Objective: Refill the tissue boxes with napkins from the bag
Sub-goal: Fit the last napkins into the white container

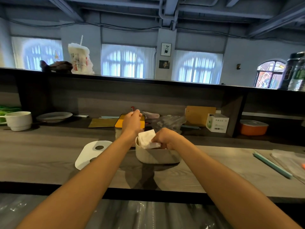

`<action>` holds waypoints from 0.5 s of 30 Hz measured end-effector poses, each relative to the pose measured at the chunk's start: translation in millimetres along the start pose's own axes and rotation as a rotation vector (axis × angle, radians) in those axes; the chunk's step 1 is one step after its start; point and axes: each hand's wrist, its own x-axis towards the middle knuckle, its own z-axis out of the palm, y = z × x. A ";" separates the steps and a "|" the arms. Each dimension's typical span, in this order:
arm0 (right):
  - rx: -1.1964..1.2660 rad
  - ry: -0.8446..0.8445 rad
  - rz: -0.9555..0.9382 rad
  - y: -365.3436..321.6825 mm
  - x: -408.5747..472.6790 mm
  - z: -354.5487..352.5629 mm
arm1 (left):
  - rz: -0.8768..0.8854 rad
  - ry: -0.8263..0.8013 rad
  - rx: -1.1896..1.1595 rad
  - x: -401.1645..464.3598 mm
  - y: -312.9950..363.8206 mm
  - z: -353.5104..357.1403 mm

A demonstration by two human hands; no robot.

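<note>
Being pressed into an open white tissue box [156, 156] on the table [214, 171], a folded stack of napkins [146, 139] is being gripped by the right hand [165, 139], directly above the box. The box's long axis is running left to right. The left hand [132, 123], fingers curled, is being held farther back over a yellow-lidded box [119, 123]; whether anything is being pinched cannot be told.

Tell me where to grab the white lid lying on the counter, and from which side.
Take the white lid by its near left edge, coming from the left. It lies flat beside the open tissue box, and the left forearm crosses its right part, so only that edge is free.
</note>
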 end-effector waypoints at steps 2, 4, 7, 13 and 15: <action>0.071 -0.034 0.035 -1.2 -3.5 0.7 | -0.029 -0.055 -0.032 0.8 1.9 2.1; 0.080 -0.039 0.042 -0.3 -1.7 1.4 | -0.080 -0.089 -0.041 0.8 1.3 3.9; 0.035 0.009 -0.042 -1.0 -3.6 -2.7 | -0.155 -0.156 -0.026 -1.9 0.8 4.1; -0.037 0.166 -0.261 -6.7 -7.8 -18.4 | -0.367 -0.304 0.042 -0.8 -3.8 1.6; 0.102 0.045 -0.188 -5.8 -14.2 -10.7 | -0.417 -0.307 0.041 2.3 -3.6 1.0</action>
